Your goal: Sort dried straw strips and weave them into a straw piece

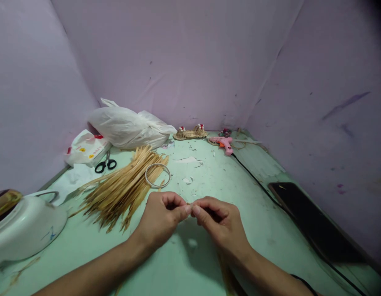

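Observation:
My left hand (162, 218) and my right hand (221, 224) meet above the green table, fingertips pinched together. Between the fingertips shows a tiny brownish bit, too small to name; a blurred tan strip (224, 271) hangs below my right hand, partly hidden by the wrist. A bundle of dry tan strips (122, 185) lies to the left of my left hand. On the bundle's right edge rests a pale ring (146, 176), just beyond my left hand.
Black-handled scissors (105, 165), a tissue pack (88, 150) and a white plastic bag (128, 127) lie at the back left. A white bowl (30, 226) stands left. At the back are a woven piece (190, 134) and a pink glue gun (226, 144); a dark phone-like slab (310, 218) lies right.

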`<state>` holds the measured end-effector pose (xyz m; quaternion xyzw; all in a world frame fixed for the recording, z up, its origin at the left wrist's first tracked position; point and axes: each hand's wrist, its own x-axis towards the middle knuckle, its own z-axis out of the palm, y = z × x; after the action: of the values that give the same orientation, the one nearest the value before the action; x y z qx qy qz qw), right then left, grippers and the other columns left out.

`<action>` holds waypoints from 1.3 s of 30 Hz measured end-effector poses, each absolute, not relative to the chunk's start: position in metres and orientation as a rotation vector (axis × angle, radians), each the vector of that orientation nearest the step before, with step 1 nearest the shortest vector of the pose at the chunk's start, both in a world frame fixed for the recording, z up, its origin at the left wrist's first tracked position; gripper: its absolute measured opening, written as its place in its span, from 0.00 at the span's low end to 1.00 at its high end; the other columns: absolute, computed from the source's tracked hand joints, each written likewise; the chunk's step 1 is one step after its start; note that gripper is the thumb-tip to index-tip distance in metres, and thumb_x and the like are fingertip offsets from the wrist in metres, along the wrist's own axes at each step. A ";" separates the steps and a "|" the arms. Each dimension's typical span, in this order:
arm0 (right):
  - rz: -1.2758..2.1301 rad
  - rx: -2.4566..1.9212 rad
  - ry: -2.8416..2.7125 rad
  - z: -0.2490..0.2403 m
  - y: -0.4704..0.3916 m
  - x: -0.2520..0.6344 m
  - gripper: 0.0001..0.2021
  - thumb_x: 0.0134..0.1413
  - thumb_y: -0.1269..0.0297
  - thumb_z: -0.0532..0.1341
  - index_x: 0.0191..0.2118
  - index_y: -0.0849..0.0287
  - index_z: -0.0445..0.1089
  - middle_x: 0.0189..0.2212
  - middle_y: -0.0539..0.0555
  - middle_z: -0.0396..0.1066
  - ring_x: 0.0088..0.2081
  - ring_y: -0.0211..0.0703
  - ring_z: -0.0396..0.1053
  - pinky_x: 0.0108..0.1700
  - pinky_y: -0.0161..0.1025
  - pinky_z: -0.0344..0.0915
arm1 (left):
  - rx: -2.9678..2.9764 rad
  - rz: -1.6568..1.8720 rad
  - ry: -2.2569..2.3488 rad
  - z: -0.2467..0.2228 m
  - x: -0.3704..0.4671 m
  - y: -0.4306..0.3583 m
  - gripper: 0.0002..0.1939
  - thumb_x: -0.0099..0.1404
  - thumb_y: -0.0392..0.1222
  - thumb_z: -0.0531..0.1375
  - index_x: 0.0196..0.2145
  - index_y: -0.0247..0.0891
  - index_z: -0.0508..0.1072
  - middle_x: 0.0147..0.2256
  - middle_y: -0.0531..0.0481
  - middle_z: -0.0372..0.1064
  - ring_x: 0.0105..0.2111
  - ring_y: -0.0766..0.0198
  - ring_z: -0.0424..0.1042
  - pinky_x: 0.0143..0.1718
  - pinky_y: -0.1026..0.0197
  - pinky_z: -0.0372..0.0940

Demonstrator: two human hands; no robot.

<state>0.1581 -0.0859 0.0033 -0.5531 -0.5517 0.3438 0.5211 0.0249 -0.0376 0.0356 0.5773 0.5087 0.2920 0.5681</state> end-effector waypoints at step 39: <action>-0.022 -0.995 -1.870 -0.021 -0.082 0.166 0.09 0.47 0.78 0.57 0.36 0.60 0.65 0.26 0.53 0.70 0.27 0.36 0.67 0.28 0.32 0.64 | 1.020 0.571 1.099 0.035 0.023 -0.033 0.09 0.41 0.41 0.62 0.17 0.31 0.70 0.15 0.53 0.64 0.15 0.72 0.60 0.21 0.67 0.53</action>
<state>0.1660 -0.0817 -0.0207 -0.4094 -0.7698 -0.0092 0.4896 0.0233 -0.0327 0.0352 0.4570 0.4924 0.2560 0.6951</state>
